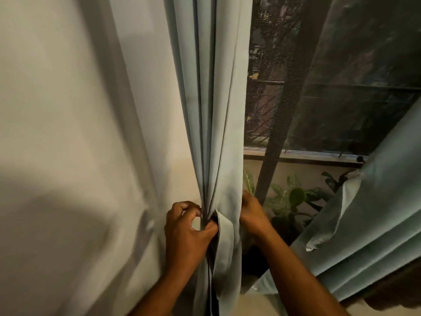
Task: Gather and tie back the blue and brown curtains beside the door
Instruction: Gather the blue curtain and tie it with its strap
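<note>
The left hand (189, 231) pinches the gathered folds of the blue curtain (214, 110) from the wall side, thumb and fingers curled into the pleats just beside a short tie-back strap (224, 226) of the same cloth that hangs down the front of the bundle. The right hand (251, 213) reaches round the far side of the bundle; its fingers are hidden behind the cloth, so whether it grips the fabric or the strap's other end cannot be told.

This curtain hangs against the pale wall (68, 133) at the left edge of the dark screen door (330, 87), and its folds are already drawn together into a narrow column, so the gathering here looks done. The strap does not yet appear closed round the bundle, so the tying seems to be under way, not finished.

At the right edge, a second blue curtain (376, 201) sweeps loosely across the lower corner with something dark brown (391, 290) beneath it, likely the brown curtain; both look ungathered and still to do. Leafy plants (293, 197) stand behind the door.
</note>
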